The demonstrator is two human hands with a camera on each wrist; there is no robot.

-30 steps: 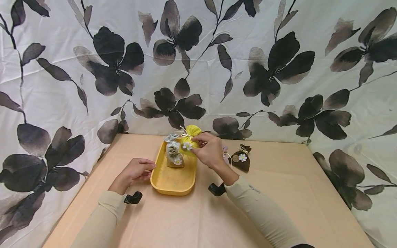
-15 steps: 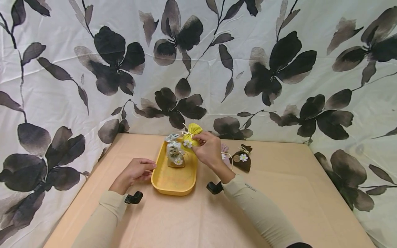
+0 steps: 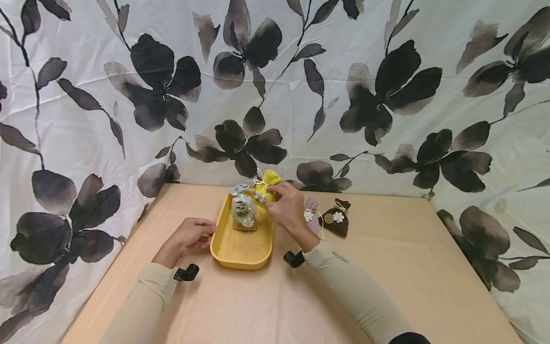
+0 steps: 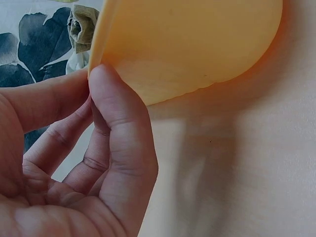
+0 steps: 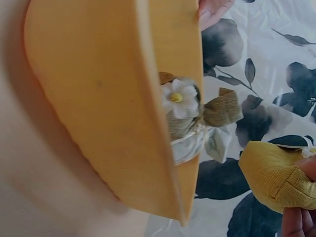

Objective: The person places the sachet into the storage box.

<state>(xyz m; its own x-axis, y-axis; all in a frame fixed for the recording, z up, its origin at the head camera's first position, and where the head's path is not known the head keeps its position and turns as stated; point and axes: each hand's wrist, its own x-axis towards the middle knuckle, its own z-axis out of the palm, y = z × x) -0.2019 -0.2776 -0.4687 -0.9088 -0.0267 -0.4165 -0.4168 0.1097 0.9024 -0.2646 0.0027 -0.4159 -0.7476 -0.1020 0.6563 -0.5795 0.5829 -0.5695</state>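
My right hand (image 3: 285, 205) pinches a yellow drawstring pouch (image 3: 271, 177) with a white flower on it, over the tray's far right rim. In the right wrist view the yellow pouch (image 5: 271, 177) hangs apart from the tray wall, fingers at its side. With thumb and fingertips my left hand (image 3: 189, 236) holds the left rim of a yellow tray (image 3: 240, 251); the left wrist view shows the thumb (image 4: 123, 108) against the tray wall (image 4: 197, 39). Inside the tray, at its far end, a silver-grey pouch (image 3: 239, 191) sits behind an olive-brown flowered pouch (image 3: 245, 222).
Right of the tray lie a mauve pouch (image 3: 311, 217), partly behind my right hand, and a dark brown pouch (image 3: 339, 222) with a white flower. A beige table (image 3: 386, 267) carries everything. Behind its far edge hangs a floral cloth (image 3: 301, 119).
My right hand has moved slightly up and away with the yellow pouch, baring more of the mauve pouch. My left hand stays at the tray rim.
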